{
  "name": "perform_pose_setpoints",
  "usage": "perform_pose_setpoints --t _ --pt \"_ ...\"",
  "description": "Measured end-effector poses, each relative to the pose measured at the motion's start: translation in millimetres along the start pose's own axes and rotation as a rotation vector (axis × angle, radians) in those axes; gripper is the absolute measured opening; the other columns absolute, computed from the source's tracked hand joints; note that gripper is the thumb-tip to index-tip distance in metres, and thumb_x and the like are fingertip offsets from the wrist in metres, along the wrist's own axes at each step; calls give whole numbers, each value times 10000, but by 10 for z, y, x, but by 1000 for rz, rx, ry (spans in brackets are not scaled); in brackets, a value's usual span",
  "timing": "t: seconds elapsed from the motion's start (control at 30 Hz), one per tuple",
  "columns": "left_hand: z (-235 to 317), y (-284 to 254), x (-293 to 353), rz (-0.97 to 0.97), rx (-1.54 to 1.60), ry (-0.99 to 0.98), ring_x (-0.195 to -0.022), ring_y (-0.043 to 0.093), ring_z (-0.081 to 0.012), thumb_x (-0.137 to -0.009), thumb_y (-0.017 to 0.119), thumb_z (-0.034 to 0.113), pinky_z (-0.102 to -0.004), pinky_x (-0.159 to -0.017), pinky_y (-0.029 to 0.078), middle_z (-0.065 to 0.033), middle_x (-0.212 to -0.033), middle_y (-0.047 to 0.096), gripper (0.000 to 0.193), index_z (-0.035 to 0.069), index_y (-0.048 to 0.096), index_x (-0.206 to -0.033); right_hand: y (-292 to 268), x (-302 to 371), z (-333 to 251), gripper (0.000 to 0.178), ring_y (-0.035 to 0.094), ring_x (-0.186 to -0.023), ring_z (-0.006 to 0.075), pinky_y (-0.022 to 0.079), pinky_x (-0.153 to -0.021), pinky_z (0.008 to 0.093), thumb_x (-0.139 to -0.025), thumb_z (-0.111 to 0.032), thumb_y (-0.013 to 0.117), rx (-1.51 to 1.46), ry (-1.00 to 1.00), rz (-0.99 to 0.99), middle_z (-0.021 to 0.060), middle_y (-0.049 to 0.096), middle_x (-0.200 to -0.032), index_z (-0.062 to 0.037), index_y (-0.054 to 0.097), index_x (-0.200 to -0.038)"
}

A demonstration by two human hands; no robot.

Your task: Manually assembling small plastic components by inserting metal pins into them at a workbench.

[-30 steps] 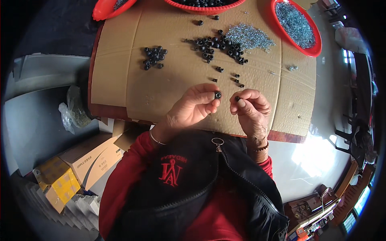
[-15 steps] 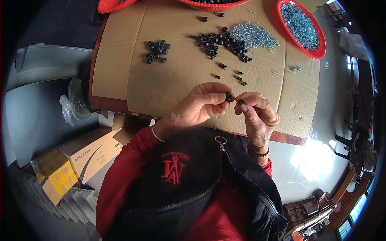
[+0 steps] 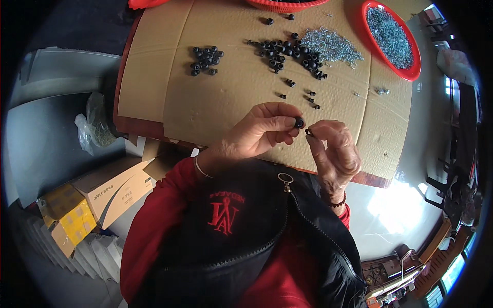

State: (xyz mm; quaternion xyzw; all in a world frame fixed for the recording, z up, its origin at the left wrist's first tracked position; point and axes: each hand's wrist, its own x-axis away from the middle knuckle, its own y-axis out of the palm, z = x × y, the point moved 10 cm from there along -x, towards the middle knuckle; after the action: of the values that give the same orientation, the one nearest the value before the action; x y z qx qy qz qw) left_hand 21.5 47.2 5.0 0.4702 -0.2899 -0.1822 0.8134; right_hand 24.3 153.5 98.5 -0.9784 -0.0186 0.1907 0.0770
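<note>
Over the near part of the cardboard, my left hand [image 3: 264, 127] pinches a round black bead-like part [image 3: 299, 123] with a hole in its face. Close to its right, my right hand [image 3: 336, 149] holds a small black plug-like piece [image 3: 308, 132] between thumb and fingertip. The two pieces are a little apart. Beyond my hands lie several loose small black pieces [image 3: 311, 99]. Farther back is a pile of round black parts [image 3: 282, 51], touching a spread of small clear springs-like bits [image 3: 331, 46]. A separate cluster of round black parts [image 3: 206, 60] sits to the left.
The cardboard sheet [image 3: 144, 77] covers a reddish-brown table. At the far right stands a red basket [image 3: 417, 66] of small shiny bits; another red basket [image 3: 287, 7] with black parts is at the far edge. Boxes [image 3: 115, 190] and a plastic bag [image 3: 97, 126] are left of the table.
My right hand's small piece has turned and lies slightly lower, with the fingers straighter. Both hands still hold their pieces. The whole view has shifted slightly.
</note>
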Motion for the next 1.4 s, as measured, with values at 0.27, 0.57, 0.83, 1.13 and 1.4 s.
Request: perform_pose_setpoints --t 0.27,0.57,0.83,1.13,1.4 --pt "-11 -11 -1 20 -32 -5 -702 597 -122 -832 552 39 -218 -636 500 -59 -836 612 151 -2 577 -974 67 -73 -206 238 582 -700 193 465 -620 271 -633 124 659 328 -67 13 93 590 -775 -12 581 -811" --pt "-10 -68 -12 29 -82 21 -699 588 -136 -826 549 15 -235 -629 495 -69 -829 609 151 -14 581 -971 110 -79 -201 221 603 -692 186 476 -607 258 -640 103 676 417 -75 -33 91 598 -767 -12 580 -802" --pt "26 -80 2 58 -149 48 -699 587 -130 -818 564 21 -238 -632 496 -66 -830 610 152 -12 587 -965 114 -78 -178 204 606 -697 187 479 -612 257 -653 98 671 434 -55 -58 96 600 -771 -7 575 -799" --pt "-11 -98 7 69 -91 5 -700 587 -122 -817 571 33 -230 -641 496 -56 -830 610 147 -4 591 -958 65 -74 -185 209 602 -696 194 478 -614 263 -648 108 660 402 -20 -23 99 598 -772 -2 576 -805" --pt "20 -63 -9 18 -116 32 -725 595 -121 -817 574 40 -242 -661 502 -54 -834 614 148 4 593 -959 132 -98 -192 200 599 -696 199 475 -619 265 -649 106 654 434 -49 -68 104 593 -768 2 573 -799"
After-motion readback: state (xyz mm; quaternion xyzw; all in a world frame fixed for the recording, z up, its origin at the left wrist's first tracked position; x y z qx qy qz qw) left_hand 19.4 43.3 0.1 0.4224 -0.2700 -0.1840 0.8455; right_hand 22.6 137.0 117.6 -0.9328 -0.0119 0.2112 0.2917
